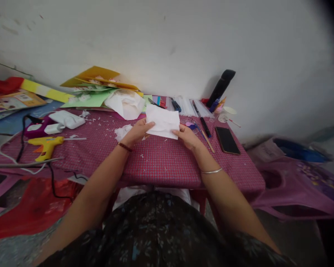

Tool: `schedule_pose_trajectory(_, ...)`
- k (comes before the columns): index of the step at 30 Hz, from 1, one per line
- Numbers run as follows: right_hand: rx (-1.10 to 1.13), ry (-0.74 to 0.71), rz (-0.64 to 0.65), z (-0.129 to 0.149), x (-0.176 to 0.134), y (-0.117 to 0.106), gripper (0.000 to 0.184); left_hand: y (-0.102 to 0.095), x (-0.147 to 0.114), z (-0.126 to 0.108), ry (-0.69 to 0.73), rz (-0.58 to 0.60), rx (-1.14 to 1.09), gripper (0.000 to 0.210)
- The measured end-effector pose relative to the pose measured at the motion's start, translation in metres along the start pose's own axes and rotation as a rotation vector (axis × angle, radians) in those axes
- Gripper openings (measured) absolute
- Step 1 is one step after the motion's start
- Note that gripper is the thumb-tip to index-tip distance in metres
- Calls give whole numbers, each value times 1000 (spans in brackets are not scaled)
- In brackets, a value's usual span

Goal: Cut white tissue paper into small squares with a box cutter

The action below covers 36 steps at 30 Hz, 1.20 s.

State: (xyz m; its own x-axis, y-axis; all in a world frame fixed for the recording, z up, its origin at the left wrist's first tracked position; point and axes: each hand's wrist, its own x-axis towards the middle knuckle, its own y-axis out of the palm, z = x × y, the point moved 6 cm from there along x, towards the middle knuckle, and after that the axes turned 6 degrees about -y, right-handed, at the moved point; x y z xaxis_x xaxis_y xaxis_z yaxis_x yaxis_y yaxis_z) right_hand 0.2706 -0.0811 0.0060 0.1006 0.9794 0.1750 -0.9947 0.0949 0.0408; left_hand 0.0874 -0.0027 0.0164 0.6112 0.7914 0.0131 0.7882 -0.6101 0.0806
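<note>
A white sheet of soft paper [163, 120], perhaps tissue, is held up above the cloth-covered table between my two hands. My left hand [139, 131] pinches its left edge, thumb on top. On the opposite side, my right hand [187, 135] grips the lower right edge in the same way. The sheet looks fairly flat, with slight creases. Torn white scraps [123, 132] lie beside my left hand. Just behind the sheet is a crumpled white bag or paper [126, 104]. The fingers under the sheet are hidden.
A yellow glue gun [48, 145] and white adapters [65, 120] with cords lie on the left. Coloured cards [97, 94] lean at the back. Right of my hands are a wooden stick [208, 141], a dark pen [205, 127] and a phone [227, 140]. Glue sticks [186, 105] lie near the wall.
</note>
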Motion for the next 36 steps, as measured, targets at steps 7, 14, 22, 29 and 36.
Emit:
schedule_pose_trajectory(7,39,-67,-318,-9,7,-12,29,8,0,13,-60,82,100,21)
schedule_pose_trajectory(14,-114,-145,-408,-6,11,-25,22,0,1,-4,157,-214,493,19)
schedule_pose_trajectory(22,-260,-234,-242,11,-7,7,23,12,-14,-5,158,-455,764,6)
schedule_pose_trajectory(29,-241,-162,-150,0,0,35,34,36,-23,-2,122,-397,855,13)
schedule_pose_trajectory(36,-207,-115,-217,-9,5,21,24,50,-17,6,124,-133,676,17)
